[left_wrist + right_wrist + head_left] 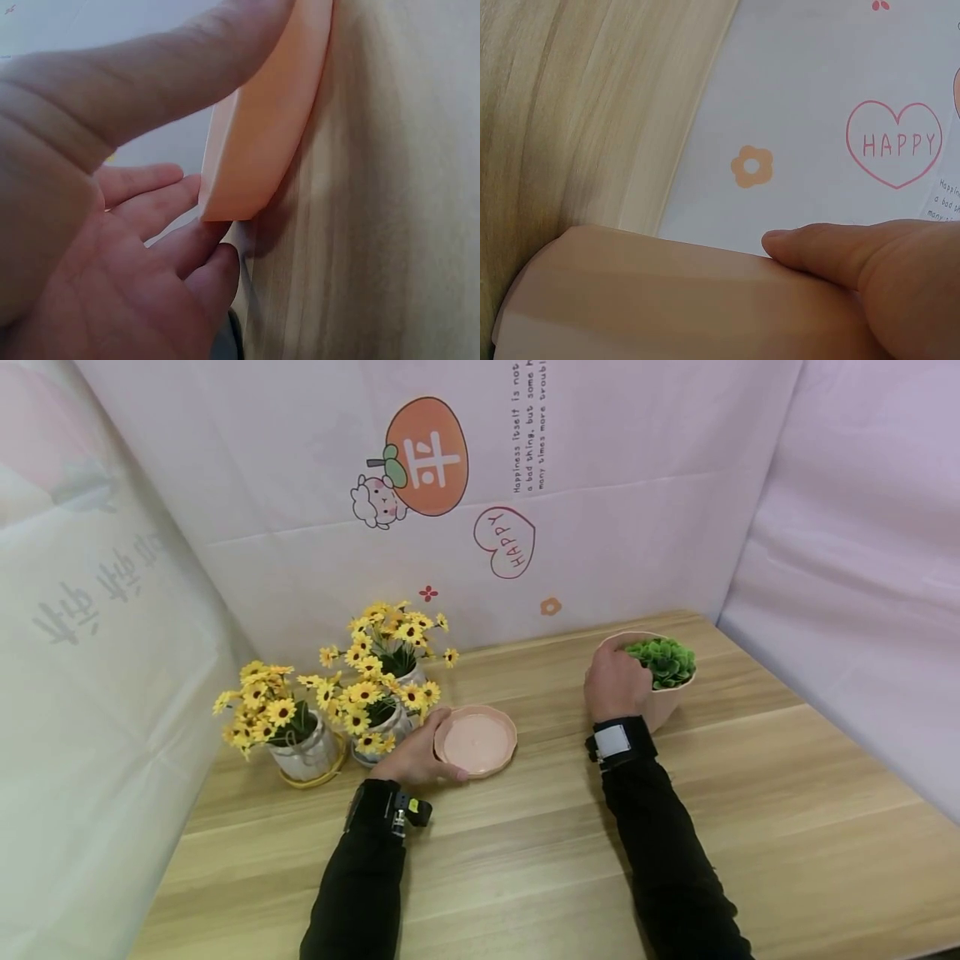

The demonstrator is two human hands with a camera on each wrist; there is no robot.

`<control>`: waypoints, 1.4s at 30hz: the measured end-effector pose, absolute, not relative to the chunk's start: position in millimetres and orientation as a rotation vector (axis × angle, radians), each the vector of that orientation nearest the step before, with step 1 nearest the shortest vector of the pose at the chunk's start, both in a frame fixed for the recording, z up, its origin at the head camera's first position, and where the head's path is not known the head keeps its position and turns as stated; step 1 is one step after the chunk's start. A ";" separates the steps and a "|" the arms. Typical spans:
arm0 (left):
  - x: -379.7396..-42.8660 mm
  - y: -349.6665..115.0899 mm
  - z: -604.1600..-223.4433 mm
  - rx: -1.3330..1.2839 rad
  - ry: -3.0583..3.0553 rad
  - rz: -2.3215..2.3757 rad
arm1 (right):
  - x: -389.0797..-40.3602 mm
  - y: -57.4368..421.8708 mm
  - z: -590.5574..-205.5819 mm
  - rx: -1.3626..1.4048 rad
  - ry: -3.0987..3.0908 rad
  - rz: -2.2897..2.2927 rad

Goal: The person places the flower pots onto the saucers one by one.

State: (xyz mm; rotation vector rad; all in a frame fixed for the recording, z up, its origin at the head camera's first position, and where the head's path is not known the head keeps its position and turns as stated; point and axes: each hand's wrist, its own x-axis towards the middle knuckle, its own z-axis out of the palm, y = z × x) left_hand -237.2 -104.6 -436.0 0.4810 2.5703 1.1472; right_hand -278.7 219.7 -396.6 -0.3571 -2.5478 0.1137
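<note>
My left hand (pixel 415 758) holds a round pink plant saucer (pixel 476 742) by its left edge, low over the wooden table. In the left wrist view, the thumb lies along one side of the saucer (pixel 274 142) and the fingers reach to its other side. Farther right, my right hand (pixel 617 683) grips the rim of a pink flowerpot (pixel 662 706), which holds a leafy green plant (pixel 666 662). The right wrist view shows the thumb against the wall of the flowerpot (pixel 660 292); the other fingers are hidden there.
Three whitish pots of yellow flowers stand left of the saucer: one at the back (pixel 411 675), one beside my left hand (pixel 390 727) and one on a yellow saucer (pixel 307 756). A printed white cloth (pixel 600 527) hangs behind the wooden table (pixel 517 852).
</note>
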 end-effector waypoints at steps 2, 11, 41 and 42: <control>-236.8 -105.5 -435.3 0.490 2.559 1.149 | -278.3 219.7 -395.8 -0.358 -2.543 0.122; -235.5 -108.1 -431.6 0.523 2.550 1.121 | -277.6 219.5 -395.2 -0.357 -2.538 0.127; -227.4 -112.5 -434.5 0.575 2.541 1.074 | -276.5 219.1 -396.6 -0.352 -2.539 0.116; -227.0 -112.4 -434.2 0.576 2.536 1.077 | -276.5 218.9 -396.5 -0.351 -2.536 0.118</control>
